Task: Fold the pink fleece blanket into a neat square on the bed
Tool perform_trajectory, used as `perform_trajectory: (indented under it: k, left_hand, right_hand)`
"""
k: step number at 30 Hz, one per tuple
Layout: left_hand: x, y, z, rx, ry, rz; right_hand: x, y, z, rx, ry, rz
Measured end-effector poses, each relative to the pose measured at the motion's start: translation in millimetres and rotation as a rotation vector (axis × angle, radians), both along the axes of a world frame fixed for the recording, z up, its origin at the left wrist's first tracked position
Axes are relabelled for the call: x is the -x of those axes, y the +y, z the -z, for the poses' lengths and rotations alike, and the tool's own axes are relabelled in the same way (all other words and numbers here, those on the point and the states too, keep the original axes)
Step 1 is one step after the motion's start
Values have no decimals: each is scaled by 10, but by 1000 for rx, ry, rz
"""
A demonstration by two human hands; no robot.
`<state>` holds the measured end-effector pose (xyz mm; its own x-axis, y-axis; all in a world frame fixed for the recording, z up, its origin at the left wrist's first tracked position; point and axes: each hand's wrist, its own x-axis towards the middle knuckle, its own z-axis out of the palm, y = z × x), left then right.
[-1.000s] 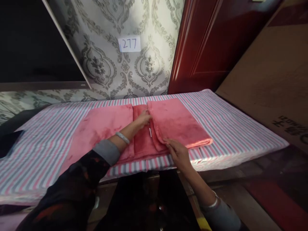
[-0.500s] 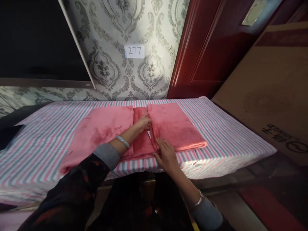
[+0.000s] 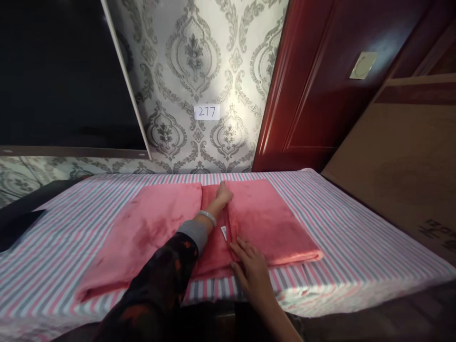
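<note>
A pink plush blanket [image 3: 274,221] lies with both sides folded toward the middle, a darker strip showing between the two flaps. My left hand [image 3: 224,194] is at the far end of the right flap's inner edge, its fingers closed on the fabric there; the fingertips are partly hidden. At the near end of that same edge rests my right hand [image 3: 251,263], fingers stretched out over the flap and thumb apart. A small white label [image 3: 224,232] shows on the strip, between my two hands.
Under the blanket is a striped cloth [image 3: 342,237] covering the table. Behind stand a patterned wall with a paper [image 3: 207,112] marked 277 and a dark screen [image 3: 64,76]. A red wooden door [image 3: 313,95] and a large cardboard box [image 3: 402,156] are at the right.
My left hand has slid along the flap's inner edge to its far end. My right hand stays at the near end. The view has tilted upward, so everything sits lower.
</note>
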<state>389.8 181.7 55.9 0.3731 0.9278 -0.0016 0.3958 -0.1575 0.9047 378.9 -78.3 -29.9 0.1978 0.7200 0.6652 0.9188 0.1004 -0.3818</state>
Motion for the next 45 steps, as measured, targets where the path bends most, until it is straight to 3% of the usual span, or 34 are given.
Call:
perform_trajectory:
  k: [7,13,16,24,29,34,38,42,45]
  left_hand:
    - [-5,0,40,-44,88,63]
    - [-2,102,-52,-82,124,67]
    - [113,200,-96,-122,138,28]
    - [459,287,-14,-112,172,32]
    - [519,292,-75,-41,117,82]
    - [548,246,-100,-27,54,79]
    - [557,223,-128,-32,59,60]
    - [628,119,-119,-82,114,87]
    - [716,-49,-55,-143,184,132]
  right_hand:
    - [65,143,13,-68,-79,67]
    - [-19,102,-286,-186,-46,-45]
    - [90,137,-355,-128,-64,-96]
    - [394,327,-104,42,-124,-95]
    - [359,321,-149,16,-85,-128]
    - [384,255,-278,79,-19,-151]
    - [56,127,-543,95,37,-206]
    - [-622,58,-682,116,-118,62]
    - [-1010,49,-541,290,-239,306]
